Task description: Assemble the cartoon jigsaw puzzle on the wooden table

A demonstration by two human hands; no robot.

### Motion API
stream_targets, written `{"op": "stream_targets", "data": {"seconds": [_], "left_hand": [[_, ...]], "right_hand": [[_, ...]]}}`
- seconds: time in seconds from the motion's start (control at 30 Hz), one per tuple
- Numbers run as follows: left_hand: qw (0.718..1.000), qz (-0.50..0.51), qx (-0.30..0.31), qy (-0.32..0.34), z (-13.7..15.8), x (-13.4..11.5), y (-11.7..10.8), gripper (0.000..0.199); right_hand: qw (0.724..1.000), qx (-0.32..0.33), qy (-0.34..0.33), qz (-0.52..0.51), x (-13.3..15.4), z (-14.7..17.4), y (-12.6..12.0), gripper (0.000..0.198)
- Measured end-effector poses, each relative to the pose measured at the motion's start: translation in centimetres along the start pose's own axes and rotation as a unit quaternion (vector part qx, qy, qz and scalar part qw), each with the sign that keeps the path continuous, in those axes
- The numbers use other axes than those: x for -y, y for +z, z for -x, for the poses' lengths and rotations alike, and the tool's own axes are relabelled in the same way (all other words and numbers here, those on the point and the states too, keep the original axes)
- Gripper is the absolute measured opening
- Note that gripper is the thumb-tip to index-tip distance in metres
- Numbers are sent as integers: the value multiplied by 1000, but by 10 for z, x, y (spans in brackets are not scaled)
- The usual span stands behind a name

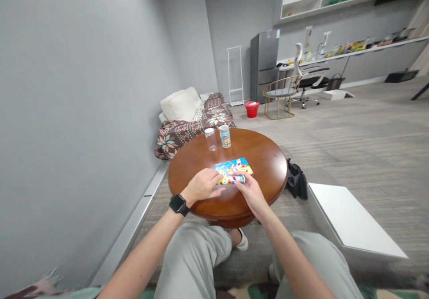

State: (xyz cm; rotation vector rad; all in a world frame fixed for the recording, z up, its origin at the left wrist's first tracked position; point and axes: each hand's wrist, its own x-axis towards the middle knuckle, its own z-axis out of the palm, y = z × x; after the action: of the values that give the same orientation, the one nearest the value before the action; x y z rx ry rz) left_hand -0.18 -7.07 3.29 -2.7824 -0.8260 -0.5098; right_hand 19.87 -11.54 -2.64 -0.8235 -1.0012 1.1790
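A glossy sheet with a bright cartoon print lies on the round brown table. Its near edge looks curled into a roll, though the fingers partly cover it. My left hand, with a black watch on the wrist, grips the left end of that roll. At the right end, my right hand has thumb and fingers closed around it. Beyond the sheet stand two upright jars: a clear jar with a white lid and, to its right, a jar covered in a cartoon print.
A bed or couch with a patterned brown cover touches the table's far left side. A black bag and a white box are on the floor at the right. Further back are a red bucket and a gold-framed chair.
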Motion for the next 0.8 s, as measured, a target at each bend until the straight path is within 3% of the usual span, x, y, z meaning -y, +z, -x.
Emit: {"op": "stream_targets", "data": {"seconds": [0.07,0.1,0.17,0.2,0.3,0.37,0.43,0.53,0.63,0.8], "left_hand": [[996,29,-59,-65,-17,11,5,37],[984,42,-109,-133,-28,20,9,35],[931,74,-199,-296,-51,43,21,32],[901,99,-216,-362,-64,57,28,37],[830,201,-216,-473,-97,100,52,66],[803,275,-224,-479,-112,123,67,80],[794,313,-224,-471,-121,139,77,84],[802,310,-210,-465,-123,149,83,64],[812,295,-200,-463,-109,142,78,46],[818,338,-195,-423,-55,104,60,49]], "right_hand": [[998,-43,12,-42,0,0,-2,40],[997,-59,22,-54,0,1,-3,41],[993,-76,46,-77,2,1,-3,42],[991,-79,57,-91,3,1,-2,42],[984,-85,83,-133,11,2,2,42],[980,-91,103,-141,17,4,5,44],[977,-99,118,-147,21,6,8,44],[971,-113,117,-174,24,9,9,42],[970,-113,109,-187,24,10,6,38],[973,-85,105,-187,21,10,0,23]]}}
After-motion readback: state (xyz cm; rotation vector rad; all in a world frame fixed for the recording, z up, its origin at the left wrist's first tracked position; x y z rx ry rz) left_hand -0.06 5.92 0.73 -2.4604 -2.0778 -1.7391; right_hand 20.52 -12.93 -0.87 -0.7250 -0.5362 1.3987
